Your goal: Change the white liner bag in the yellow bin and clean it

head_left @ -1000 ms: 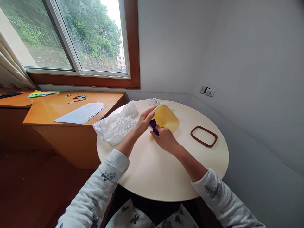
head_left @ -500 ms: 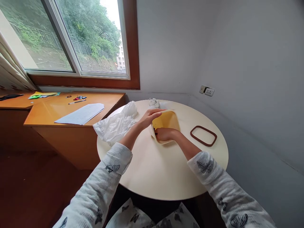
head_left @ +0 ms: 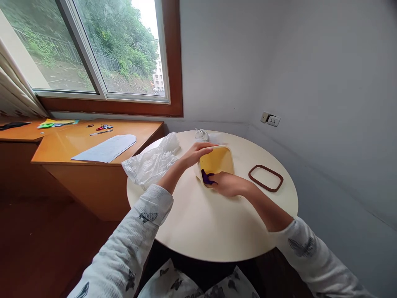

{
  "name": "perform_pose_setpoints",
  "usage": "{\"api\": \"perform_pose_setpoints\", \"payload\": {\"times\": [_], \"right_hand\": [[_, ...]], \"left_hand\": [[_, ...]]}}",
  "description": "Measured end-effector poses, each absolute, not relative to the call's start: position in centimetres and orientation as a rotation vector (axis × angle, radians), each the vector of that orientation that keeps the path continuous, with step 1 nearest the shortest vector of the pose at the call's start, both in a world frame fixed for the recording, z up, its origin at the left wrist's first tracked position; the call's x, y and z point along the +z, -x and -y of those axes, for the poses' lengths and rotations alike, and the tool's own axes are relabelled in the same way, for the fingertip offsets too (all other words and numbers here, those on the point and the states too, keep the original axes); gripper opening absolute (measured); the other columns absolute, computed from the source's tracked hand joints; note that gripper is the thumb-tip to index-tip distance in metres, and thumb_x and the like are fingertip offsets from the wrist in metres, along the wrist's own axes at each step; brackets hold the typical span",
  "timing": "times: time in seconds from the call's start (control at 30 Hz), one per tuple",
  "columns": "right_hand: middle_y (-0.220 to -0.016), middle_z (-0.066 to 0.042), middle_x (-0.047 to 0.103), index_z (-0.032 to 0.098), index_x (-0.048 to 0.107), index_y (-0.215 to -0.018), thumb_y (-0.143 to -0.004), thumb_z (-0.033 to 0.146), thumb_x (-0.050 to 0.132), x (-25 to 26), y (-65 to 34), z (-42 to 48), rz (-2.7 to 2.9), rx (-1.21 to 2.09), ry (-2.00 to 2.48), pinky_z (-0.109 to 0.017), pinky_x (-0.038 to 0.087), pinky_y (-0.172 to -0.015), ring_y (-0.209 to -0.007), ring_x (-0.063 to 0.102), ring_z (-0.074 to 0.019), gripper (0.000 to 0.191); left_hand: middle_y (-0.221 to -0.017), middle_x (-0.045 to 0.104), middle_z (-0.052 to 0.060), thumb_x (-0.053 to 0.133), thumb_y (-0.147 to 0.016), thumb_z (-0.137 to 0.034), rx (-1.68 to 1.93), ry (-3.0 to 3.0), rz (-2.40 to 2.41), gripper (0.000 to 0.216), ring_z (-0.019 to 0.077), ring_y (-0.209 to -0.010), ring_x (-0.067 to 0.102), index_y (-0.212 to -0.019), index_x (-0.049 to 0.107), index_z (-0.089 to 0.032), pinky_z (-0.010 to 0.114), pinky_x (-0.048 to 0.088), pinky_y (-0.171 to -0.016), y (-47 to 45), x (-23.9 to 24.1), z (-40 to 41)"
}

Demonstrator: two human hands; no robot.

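Observation:
A pale yellow bin (head_left: 221,159) lies tilted on the round table, its mouth turned toward me. Along its upper left side, my left hand (head_left: 197,154) grips the wall, with fingers reaching over the top. My right hand (head_left: 228,183) is at the lower part of the opening, its fingertips closed on a dark purple cloth (head_left: 206,177). Part of that cloth rests against the inner left wall of the bin. The tips of my right fingers are partly hidden by the cloth.
A brown rounded ring (head_left: 266,178) lies on the round table (head_left: 214,231) to the right. Crumpled clear plastic (head_left: 151,161) covers the left edge, and a small white bundle (head_left: 201,135) sits behind the bin. Papers (head_left: 107,149) and a pen (head_left: 101,133) lie on the desk.
My right hand has drawn back toward me and right, from deep inside the bin to its mouth, bringing the purple cloth into view. My left hand stays on the bin.

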State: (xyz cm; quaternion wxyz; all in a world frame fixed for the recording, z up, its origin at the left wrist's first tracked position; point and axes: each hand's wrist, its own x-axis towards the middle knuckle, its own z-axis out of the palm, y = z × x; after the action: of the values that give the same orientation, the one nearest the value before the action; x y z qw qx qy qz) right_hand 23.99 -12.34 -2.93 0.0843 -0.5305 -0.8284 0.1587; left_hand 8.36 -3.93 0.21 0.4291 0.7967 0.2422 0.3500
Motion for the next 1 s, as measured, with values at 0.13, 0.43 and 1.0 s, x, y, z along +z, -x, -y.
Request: {"api": "perform_pose_setpoints", "payload": {"times": [0.13, 0.43, 1.0], "right_hand": [[-0.088, -0.002, 0.068, 0.025, 0.063, -0.101, -0.084, 0.014, 0.036, -1.2, -25.7, 15.7, 2.515, 0.548, 1.476, -0.024, 0.04, -0.058, -0.068, 0.058, -0.0153, 0.034], [-0.095, -0.008, 0.066, 0.015, 0.058, -0.106, -0.08, 0.007, 0.041, -6.3, -27.1, 14.2, 2.515, -0.477, 1.269, -0.043, 0.018, -0.11, -0.104, 0.056, -0.0213, 0.032], [-0.067, -0.01, 0.065, 0.014, 0.063, -0.078, -0.09, 0.036, 0.034, -5.4, -23.2, 10.0, 2.133, -0.33, 1.567, -0.029, 0.035, -0.067, -0.064, 0.057, -0.0186, 0.038]], "left_hand": [[-0.108, 0.066, 0.007, 0.051, -0.08, -0.041, 0.866, -2.011, -0.62, 0.041, 0.0273, -0.102, 0.056, -0.11, 0.066, -0.017, 0.034, 0.043, -0.081, -8.4, 0.3, 3.8], [-0.104, 0.067, 0.007, 0.051, -0.08, -0.041, 0.847, -1.969, -0.629, 0.041, 0.0251, -0.096, 0.058, -0.11, 0.066, -0.018, 0.033, 0.045, -0.077, -8.2, 0.1, 2.7], [-0.145, 0.036, 0.008, 0.049, -0.084, -0.05, 1.105, -2.002, -0.696, 0.057, 0.0267, -0.133, 0.031, -0.135, 0.041, -0.024, 0.041, 0.028, -0.107, -8.2, -2.3, 4.7]]}}
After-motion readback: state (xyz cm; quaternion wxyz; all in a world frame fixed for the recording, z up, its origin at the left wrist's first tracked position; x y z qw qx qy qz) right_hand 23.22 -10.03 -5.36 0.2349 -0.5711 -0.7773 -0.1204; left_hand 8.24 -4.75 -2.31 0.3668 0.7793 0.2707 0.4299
